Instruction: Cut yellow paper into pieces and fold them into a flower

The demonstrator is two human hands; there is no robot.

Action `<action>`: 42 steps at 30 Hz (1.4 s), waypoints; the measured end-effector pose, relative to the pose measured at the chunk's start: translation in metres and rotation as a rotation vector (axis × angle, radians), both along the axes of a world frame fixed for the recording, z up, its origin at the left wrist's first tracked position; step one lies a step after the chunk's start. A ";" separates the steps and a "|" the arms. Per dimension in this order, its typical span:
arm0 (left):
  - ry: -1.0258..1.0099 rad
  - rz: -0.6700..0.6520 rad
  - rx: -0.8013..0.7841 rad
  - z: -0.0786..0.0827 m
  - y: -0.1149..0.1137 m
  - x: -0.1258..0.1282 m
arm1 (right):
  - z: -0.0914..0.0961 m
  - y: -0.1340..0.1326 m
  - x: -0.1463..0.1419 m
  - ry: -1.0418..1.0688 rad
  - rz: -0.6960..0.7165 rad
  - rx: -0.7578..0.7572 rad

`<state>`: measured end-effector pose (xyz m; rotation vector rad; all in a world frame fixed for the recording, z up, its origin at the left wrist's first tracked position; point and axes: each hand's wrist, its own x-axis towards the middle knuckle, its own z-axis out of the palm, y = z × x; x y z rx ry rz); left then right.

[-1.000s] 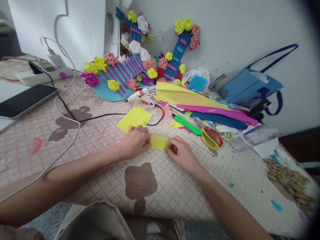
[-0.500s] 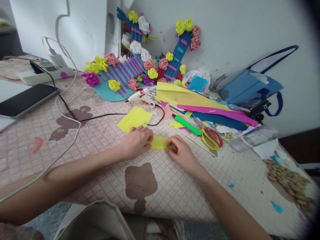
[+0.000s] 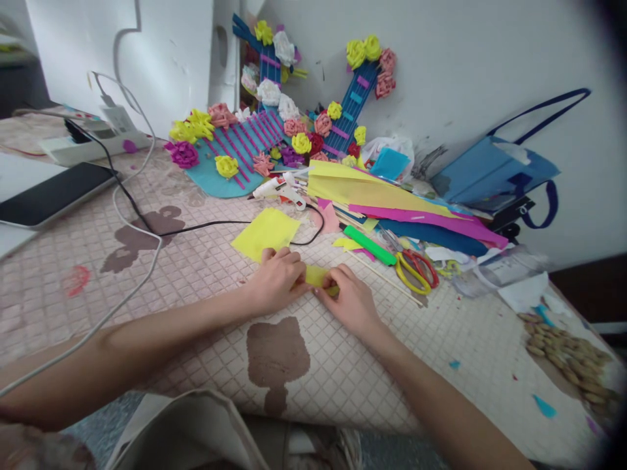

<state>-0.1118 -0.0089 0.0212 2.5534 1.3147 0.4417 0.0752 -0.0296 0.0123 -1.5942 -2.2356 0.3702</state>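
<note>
A narrow yellow paper strip (image 3: 316, 275) lies on the table between my two hands, its ends hidden by fingers. My left hand (image 3: 280, 281) is closed on the strip's left part, fingers bent over it. On the right end, my right hand (image 3: 349, 297) pinches the paper between thumb and fingers. The two thumbs almost meet at the strip's near edge. Just beyond my left hand lies a flat yellow paper square (image 3: 267, 233).
Behind are a white glue gun (image 3: 281, 189), decorated blue pieces with paper flowers (image 3: 226, 166) and stacked coloured paper (image 3: 372, 186). To the right lie a green cutter (image 3: 369, 245), scissors (image 3: 416, 271) and nuts in shells (image 3: 563, 352). A white cable (image 3: 147, 261) crosses the left side.
My hands have moved closer together, thumbs nearly meeting. Less of the yellow strip shows between them, and its near edge is now covered by the fingers.
</note>
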 end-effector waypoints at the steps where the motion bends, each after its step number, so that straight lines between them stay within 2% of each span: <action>1: 0.017 0.008 0.016 0.000 -0.001 0.002 | 0.000 0.000 0.000 0.006 0.002 -0.002; 6: 0.031 0.027 0.026 0.000 -0.004 0.004 | 0.003 0.005 0.010 0.099 0.070 -0.083; 11: -0.054 0.044 -0.066 0.000 -0.001 0.001 | 0.005 0.010 0.023 0.218 0.156 -0.188; 16: -0.079 0.025 -0.137 0.000 0.005 -0.003 | 0.007 0.013 0.028 0.251 0.204 -0.234; 20: -0.100 0.054 -0.181 0.003 0.007 -0.006 | 0.009 0.013 0.029 0.250 0.208 -0.240; 23: -0.103 0.097 -0.143 0.005 0.009 -0.008 | 0.008 0.011 0.027 0.245 0.181 -0.239; 29: -0.074 0.132 -0.138 0.004 0.014 -0.012 | 0.003 0.007 0.021 0.172 0.083 -0.124; 34: -0.122 0.139 -0.238 0.007 0.016 -0.015 | 0.003 0.008 0.019 0.155 0.075 -0.119; 42: -0.081 0.156 -0.223 0.010 0.014 -0.015 | 0.001 0.008 0.021 0.174 0.081 -0.109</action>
